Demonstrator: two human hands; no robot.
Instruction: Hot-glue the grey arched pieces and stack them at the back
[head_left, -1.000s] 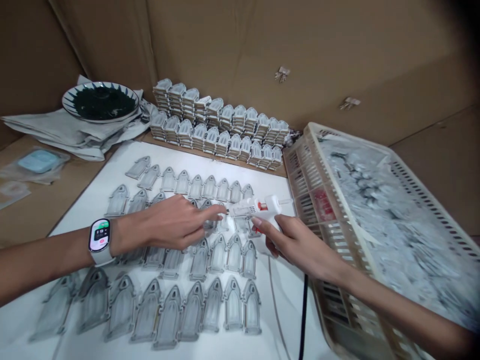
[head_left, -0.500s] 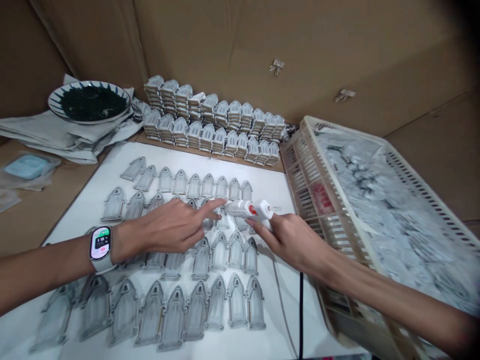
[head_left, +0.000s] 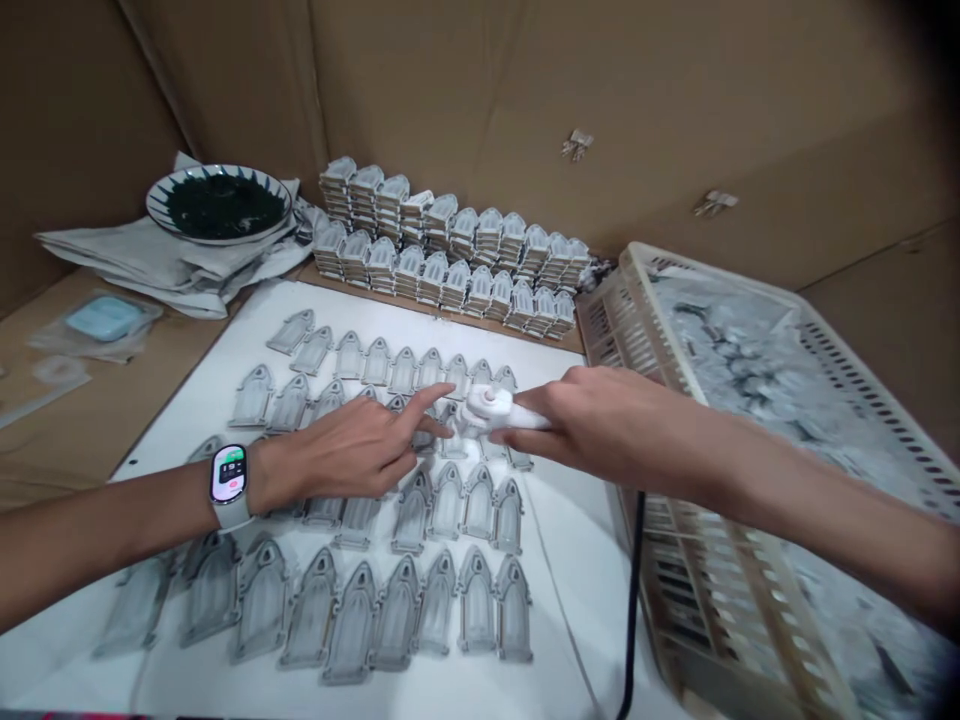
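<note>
glue gun (head_left: 493, 404) in right fingers (head_left: 529, 441), left fingers (head_left: 429, 400) just beside

Single head cam, worn by me: looked forward and down from above my bare left hand (head_left: 364, 445) and bare right hand (head_left: 581, 425), both mid-frame. Sat close over the flat white tabletop (head_left: 589, 570), faced the tall brown wall (head_left: 450, 90) beyond; the slatted beige plastic crate (head_left: 661, 325) ran off the right edge.

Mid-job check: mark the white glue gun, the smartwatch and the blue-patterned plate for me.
White glue gun (head_left: 492, 404): head view, on its rear body.
Smartwatch (head_left: 229, 473): head view, on its lit screen.
Blue-patterned plate (head_left: 156, 207): head view, on its left rim.
</note>
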